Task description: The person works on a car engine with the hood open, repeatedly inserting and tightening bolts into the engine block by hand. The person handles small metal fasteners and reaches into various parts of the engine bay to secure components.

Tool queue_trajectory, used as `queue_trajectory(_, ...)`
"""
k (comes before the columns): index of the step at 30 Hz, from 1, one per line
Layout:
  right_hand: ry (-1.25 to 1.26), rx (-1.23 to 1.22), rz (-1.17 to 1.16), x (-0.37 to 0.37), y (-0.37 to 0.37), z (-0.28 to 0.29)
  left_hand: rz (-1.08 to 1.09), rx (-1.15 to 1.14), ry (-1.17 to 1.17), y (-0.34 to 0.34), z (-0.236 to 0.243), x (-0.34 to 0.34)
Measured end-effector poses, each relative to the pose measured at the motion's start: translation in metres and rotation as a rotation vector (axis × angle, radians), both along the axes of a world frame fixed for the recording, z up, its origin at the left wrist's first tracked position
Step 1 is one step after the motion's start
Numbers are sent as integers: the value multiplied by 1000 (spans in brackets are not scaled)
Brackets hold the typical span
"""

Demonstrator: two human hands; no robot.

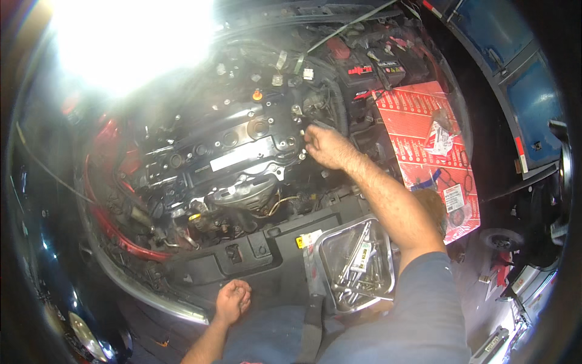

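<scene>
My right hand (327,147) reaches over the engine, its fingers bent together at the right end of the black valve cover (200,151). What those fingers pinch, if anything, is too small to make out. A small bolt (302,156) stands just beside them. Several more bolts dot the cover's edges, and an orange-topped dipstick (257,95) rises behind it. Below the front of the engine bay, my left hand (233,301) hangs with its fingers curled in and nothing visible in them. It is close to the black plastic front panel (282,233).
At the front right, a metal tray (323,267) holds several sockets, wrenches and a tube. A red-and-white cardboard sheet (403,130) carries gaskets and a plastic packet. Behind it sits a black battery (388,70). A bright lamp (133,36) glares at upper left; blue cabinets (533,97) stand right.
</scene>
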State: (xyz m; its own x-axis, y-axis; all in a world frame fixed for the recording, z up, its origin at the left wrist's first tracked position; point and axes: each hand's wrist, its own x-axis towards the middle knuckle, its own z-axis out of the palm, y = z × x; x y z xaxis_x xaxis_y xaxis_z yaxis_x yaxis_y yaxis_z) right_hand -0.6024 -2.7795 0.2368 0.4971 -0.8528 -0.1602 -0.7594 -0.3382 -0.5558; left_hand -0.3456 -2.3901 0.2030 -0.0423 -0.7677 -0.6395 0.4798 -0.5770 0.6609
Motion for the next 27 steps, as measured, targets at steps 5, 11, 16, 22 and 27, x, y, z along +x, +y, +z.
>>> queue_trajectory(5, -241, 96, 162, -4, -22, 13, -75, -36, -60, -5, -15, 1)
queue_trajectory(11, -33, -29, 265, 8, -21, 0, -66, -47, -122, -7, -15, -5)
queue_trajectory(16, -17, 110, 288, 13, -22, -3, -70, -61, -134, -10, -12, -6)
queue_trajectory(22, 3, 123, 306, 10, -22, 4, -68, -65, -132, -9, -13, -5)
queue_trajectory(27, 53, 46, 299, 17, -23, -2, -75, -66, -140, -7, -14, -3)
